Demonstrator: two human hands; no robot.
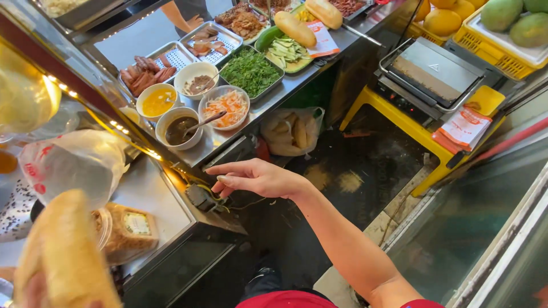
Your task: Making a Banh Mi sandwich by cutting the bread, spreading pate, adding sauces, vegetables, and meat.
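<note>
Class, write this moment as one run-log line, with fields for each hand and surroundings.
left hand: holds bread roll | right hand: open, reaching toward counter edge | nearby: dark sauce bowl, plastic bag

Right arm comes in bare from five o'clock, forearm running up toward ten o'clock across the middle of the view. The wrist is nearly straight, and the right hand [260, 178] hangs palm down, fingers loosely spread and pointing toward nine o'clock, index stretched furthest, gripping nothing. Down at seven o'clock, only a sliver of the left hand [31, 292] shows at the bottom edge, blurred; its fingers can't be made out.
</note>
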